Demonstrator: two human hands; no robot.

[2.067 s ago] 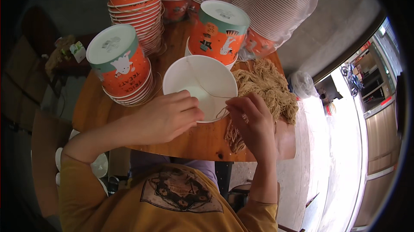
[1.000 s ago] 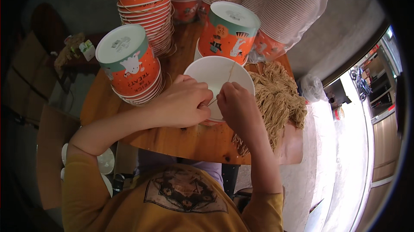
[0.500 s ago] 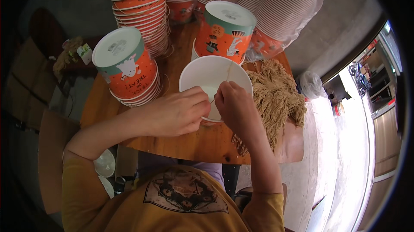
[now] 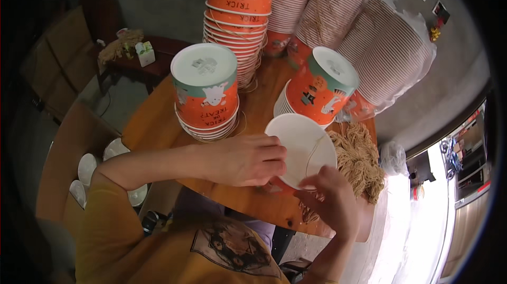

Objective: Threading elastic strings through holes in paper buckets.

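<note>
A paper bucket (image 4: 296, 141), white inside and orange outside, tilts its open mouth up toward me over the table's near edge. My left hand (image 4: 253, 160) is closed on its left rim. A thin tan string (image 4: 315, 151) crosses the inside of the bucket from the far right side toward the near rim. My right hand (image 4: 334, 197) is at the near right rim with fingers curled and thumb close to the forefinger. The string runs down toward these fingertips, but what they pinch is too small to make out.
Upside-down orange buckets stand in a left stack (image 4: 206, 91), a taller stack (image 4: 237, 14) behind and a right stack (image 4: 322, 88). Plastic-wrapped bucket stacks (image 4: 391, 46) fill the back. A tan string bundle (image 4: 359, 160) lies right on the wooden table (image 4: 259, 107). A cardboard box (image 4: 58, 162) with buckets stands left.
My right hand has moved from inside the bucket to its near right rim, and more string shows inside. My left hand stays at the left rim. The view has shifted leftward and tilted.
</note>
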